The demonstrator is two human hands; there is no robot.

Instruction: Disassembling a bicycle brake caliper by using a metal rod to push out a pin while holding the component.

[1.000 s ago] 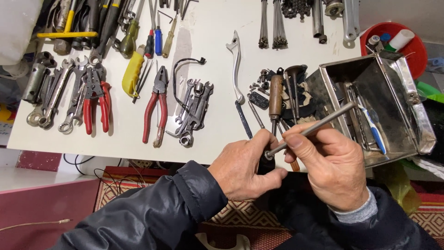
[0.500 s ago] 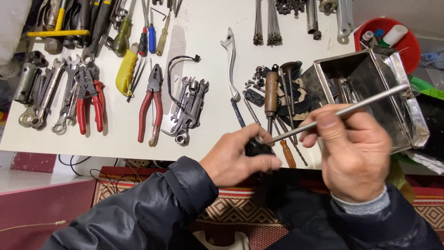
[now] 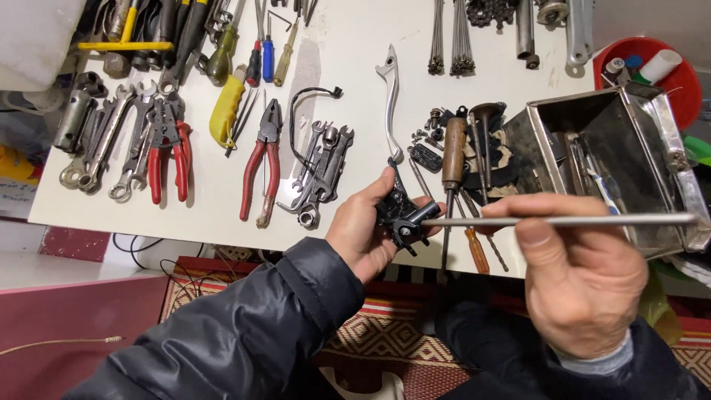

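Black brake-lever mount (image 3: 402, 215), a small clamp-like metal part, sits pinched in the left hand (image 3: 363, 233) just above the near edge of the white surface (image 3: 348, 67), held up and turned so its socket faces right. The right hand (image 3: 585, 278) is closed around a long steel rod (image 3: 563, 220), thumb on top to steady it, with the rod's tip meeting the part. Beyond lie a silver brake lever (image 3: 390, 92), red-handled pliers (image 3: 261, 159), wrenches (image 3: 322, 174) and an open metal box (image 3: 615, 148).

Pliers (image 3: 261, 169) lie left of spanners (image 3: 320, 172), metal box (image 3: 652, 141) far right.
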